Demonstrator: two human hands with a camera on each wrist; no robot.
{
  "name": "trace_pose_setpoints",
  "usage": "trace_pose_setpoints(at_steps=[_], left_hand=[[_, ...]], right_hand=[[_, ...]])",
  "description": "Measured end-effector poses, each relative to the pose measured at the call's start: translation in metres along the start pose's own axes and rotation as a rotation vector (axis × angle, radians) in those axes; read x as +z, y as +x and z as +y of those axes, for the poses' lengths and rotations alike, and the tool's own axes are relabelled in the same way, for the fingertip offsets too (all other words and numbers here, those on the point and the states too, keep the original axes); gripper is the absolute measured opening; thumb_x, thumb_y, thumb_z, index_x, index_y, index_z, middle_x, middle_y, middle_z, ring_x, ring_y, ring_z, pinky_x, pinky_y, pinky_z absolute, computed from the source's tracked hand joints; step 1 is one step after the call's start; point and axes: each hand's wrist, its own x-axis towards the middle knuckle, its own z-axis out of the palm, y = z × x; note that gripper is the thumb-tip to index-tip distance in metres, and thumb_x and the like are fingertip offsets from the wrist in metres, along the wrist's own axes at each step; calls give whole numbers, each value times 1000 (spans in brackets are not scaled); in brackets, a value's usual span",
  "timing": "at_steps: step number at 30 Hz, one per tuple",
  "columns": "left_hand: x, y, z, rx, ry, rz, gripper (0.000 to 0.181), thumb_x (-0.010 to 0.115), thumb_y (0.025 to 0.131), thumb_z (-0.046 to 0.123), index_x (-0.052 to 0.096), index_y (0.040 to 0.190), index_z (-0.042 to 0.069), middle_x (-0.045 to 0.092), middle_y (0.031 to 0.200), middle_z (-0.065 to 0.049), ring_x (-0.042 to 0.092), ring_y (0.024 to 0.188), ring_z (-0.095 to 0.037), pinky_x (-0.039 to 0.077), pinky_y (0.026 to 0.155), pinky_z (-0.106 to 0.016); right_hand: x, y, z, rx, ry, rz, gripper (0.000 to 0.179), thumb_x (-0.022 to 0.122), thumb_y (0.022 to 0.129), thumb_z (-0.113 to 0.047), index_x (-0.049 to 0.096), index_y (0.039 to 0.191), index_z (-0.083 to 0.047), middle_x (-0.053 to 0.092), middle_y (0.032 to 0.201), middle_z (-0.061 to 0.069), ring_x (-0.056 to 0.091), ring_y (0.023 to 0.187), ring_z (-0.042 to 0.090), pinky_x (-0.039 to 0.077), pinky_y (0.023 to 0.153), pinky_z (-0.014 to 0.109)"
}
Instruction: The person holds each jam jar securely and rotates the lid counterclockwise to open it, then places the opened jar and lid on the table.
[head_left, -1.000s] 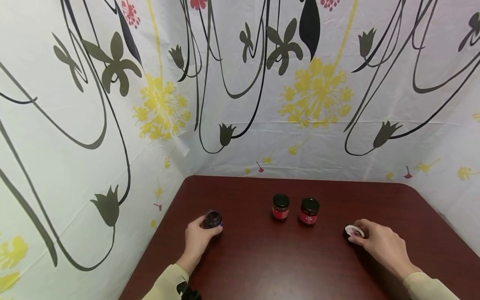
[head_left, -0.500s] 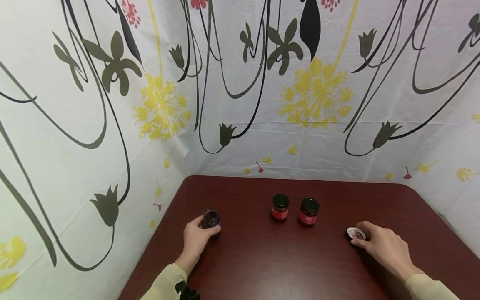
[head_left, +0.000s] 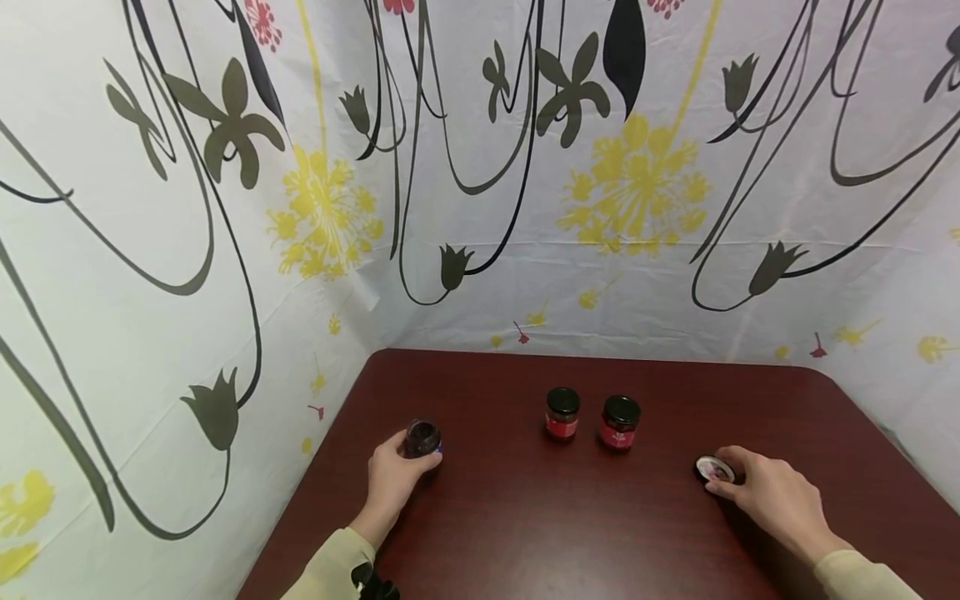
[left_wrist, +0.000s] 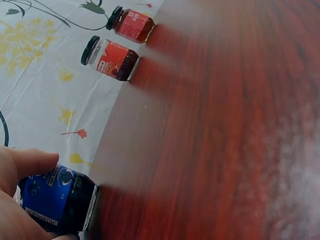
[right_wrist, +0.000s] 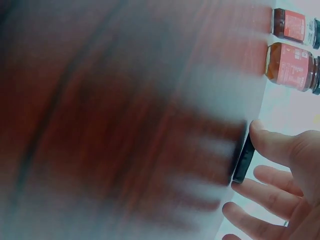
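At the left of the table, my left hand (head_left: 392,483) grips a lidless glass jar (head_left: 423,435) standing upright, its dark mouth facing up. The left wrist view shows the jar's blue label (left_wrist: 50,195) and dark contents, with a finger and thumb around it. Over on the right side, my right hand (head_left: 780,500) pinches a black jar lid (head_left: 716,470) by its edges, pale inner side up. From the right wrist, the lid (right_wrist: 244,159) lies flat at the tabletop between the thumb and a fingertip; the other fingers are spread loosely.
Two closed jars with black lids and red labels, one jar (head_left: 562,414) left of the other jar (head_left: 619,423), stand mid-table toward the back. The dark red-brown table (head_left: 540,533) meets a flower-printed white cloth (head_left: 480,217) behind and at the sides.
My right hand has slid slightly right and nearer to me, taking the lid along. My left hand and the jar shifted a touch left, then stayed put.
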Motion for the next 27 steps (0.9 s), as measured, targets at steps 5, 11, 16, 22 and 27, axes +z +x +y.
trace_pose_setpoints(at_steps=[5, 11, 16, 22, 27], left_hand=[[-2, 1, -1, 6, 6, -9, 67, 92, 72, 30, 66, 132, 14, 70, 120, -5, 63, 114, -24, 51, 92, -48], [-3, 0, -6, 7, 18, -35, 69, 91, 73, 35, 64, 133, 15, 69, 123, -5, 63, 116, -25, 51, 92, -48], [-3, 0, -7, 13, 24, -41, 66, 92, 72, 35, 64, 129, 19, 69, 122, -4, 63, 116, -24, 51, 92, -48], [-5, 1, -4, 35, 30, -55, 76, 93, 71, 29, 57, 138, 19, 64, 131, -7, 59, 123, -27, 48, 96, -51], [-8, 0, 0, 42, 8, -87, 87, 93, 70, 26, 50, 146, 20, 60, 137, -7, 57, 126, -28, 48, 97, -52]], right_hand=[[-2, 1, -1, -2, -4, 12, 53, 81, 77, -56, 70, 116, -23, 70, 89, 1, 63, 71, 23, 36, 45, 40], [-1, -1, 0, 1, -4, 15, 53, 83, 75, -54, 70, 115, -23, 70, 87, 0, 64, 72, 23, 37, 46, 41], [1, -1, 1, -3, -6, 16, 52, 84, 74, -54, 71, 113, -23, 70, 88, 0, 64, 72, 22, 37, 45, 41], [-4, 5, 1, 18, -11, -56, 61, 81, 74, -59, 69, 118, -19, 71, 96, 5, 65, 76, 24, 40, 48, 42], [-6, 7, 0, 12, -8, -87, 62, 79, 76, -61, 69, 119, -19, 71, 99, 4, 64, 77, 21, 41, 49, 41]])
